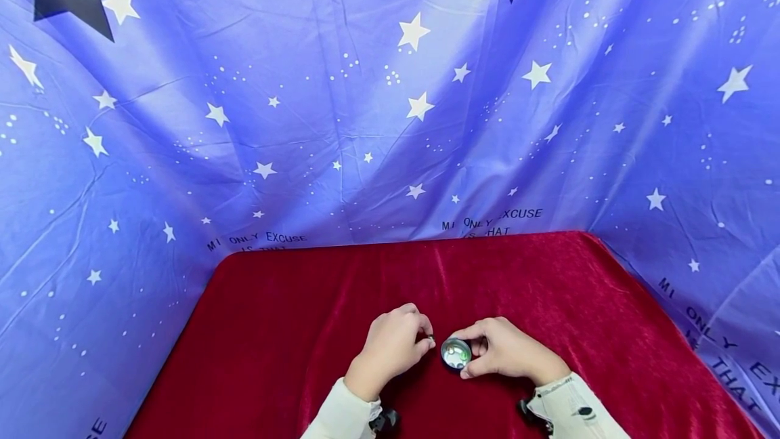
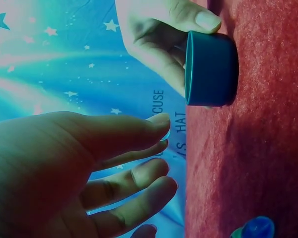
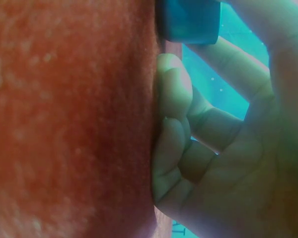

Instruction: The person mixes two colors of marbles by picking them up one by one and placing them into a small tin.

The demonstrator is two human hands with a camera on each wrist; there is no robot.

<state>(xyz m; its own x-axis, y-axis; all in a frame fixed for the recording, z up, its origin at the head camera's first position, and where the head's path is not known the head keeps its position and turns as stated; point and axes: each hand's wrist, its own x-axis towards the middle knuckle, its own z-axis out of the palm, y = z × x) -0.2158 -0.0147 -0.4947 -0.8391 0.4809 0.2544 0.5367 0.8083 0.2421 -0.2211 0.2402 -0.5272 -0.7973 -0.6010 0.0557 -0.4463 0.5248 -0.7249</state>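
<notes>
My right hand [image 1: 506, 351] grips a small round tin [image 1: 451, 365] by its sides, between thumb and fingers. The tin is dark outside and bright inside, and its open top faces up. Inside lie several small shiny pieces [image 1: 464, 356], one of them green; their kind is too small to tell. Just left of the tin, my left hand [image 1: 395, 337] pinches a tiny clear, shiny piece [image 2: 166, 134] between thumb and index finger, mostly hidden by the fingertips. Its other fingers are loosely bent. In the right wrist view the tin [image 3: 192, 22] shows only partly.
A red velvety cloth [image 1: 274, 330] covers the table. On it, in the left wrist view, lie a glossy blue rounded piece [image 2: 259, 229] and a bit of green beside it. A blue-violet curtain with stars [image 1: 341, 120] encloses the back and both sides.
</notes>
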